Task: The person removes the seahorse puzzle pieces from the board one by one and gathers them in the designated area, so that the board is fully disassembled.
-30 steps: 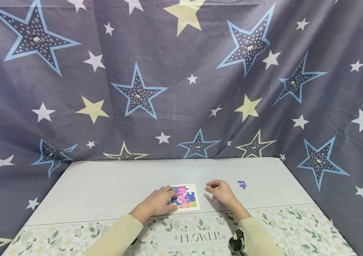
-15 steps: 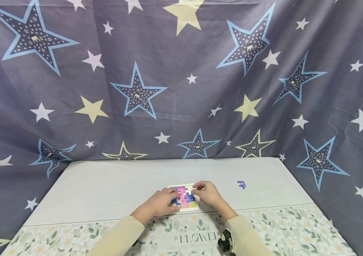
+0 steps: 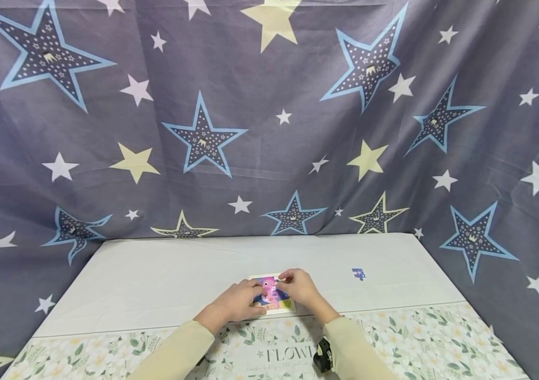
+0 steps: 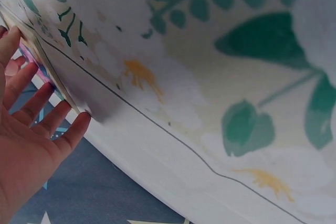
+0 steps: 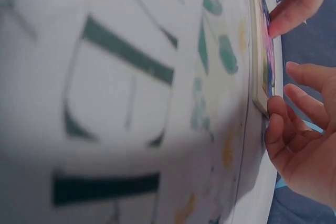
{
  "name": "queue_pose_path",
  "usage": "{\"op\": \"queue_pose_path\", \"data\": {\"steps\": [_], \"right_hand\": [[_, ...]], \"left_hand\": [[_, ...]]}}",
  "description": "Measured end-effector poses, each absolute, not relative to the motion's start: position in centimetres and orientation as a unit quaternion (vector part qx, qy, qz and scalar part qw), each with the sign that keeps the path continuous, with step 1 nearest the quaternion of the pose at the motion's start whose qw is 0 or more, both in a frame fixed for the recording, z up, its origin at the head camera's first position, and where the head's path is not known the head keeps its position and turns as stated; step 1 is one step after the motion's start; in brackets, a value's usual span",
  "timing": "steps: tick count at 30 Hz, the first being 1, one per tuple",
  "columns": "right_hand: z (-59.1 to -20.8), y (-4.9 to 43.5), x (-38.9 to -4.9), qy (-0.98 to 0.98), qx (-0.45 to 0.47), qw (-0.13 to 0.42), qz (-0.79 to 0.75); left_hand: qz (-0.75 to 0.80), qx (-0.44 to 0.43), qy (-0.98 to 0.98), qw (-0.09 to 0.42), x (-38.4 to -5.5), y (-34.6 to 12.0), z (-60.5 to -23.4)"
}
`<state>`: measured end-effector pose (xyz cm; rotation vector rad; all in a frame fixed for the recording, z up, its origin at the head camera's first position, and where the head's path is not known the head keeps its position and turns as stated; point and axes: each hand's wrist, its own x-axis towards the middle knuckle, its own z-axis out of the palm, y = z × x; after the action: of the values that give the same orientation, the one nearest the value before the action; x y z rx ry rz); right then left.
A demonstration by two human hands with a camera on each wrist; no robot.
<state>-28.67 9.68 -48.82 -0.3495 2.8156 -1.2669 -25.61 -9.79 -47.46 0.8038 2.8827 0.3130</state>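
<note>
A small jigsaw puzzle (image 3: 269,298) with a pink cartoon figure lies in a pale frame (image 3: 293,309) on the table. My left hand (image 3: 236,301) rests over its left side, fingertips on the picture and at the near edge. Relaxed, spread fingers of that hand (image 4: 37,124) line the frame's edge in the left wrist view. At the upper right part of the puzzle, beside a white gap, is my right hand (image 3: 300,287), thumb and forefinger close together. I cannot tell whether a piece is between them. In the right wrist view its lower fingers (image 5: 275,121) are bent at the frame's corner.
One loose blue-purple puzzle piece (image 3: 358,274) lies on the white table (image 3: 179,274), to the right of the right hand. A floral cloth (image 3: 421,338) with lettering covers the near part. Behind hangs a grey curtain (image 3: 260,174) with stars.
My right hand has moved left from beside the puzzle to its upper right part. The left hand stays on the left side, and the loose piece has not moved.
</note>
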Motion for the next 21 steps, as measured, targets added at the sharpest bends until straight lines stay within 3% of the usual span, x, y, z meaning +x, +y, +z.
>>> {"op": "queue_pose_path", "data": {"steps": [21], "right_hand": [[-48.9, 8.3, -28.6, 0.939, -0.072, 0.016, -0.336]], "left_hand": [[0.119, 0.273, 0.953, 0.062, -25.6, -10.0, -47.5]]}}
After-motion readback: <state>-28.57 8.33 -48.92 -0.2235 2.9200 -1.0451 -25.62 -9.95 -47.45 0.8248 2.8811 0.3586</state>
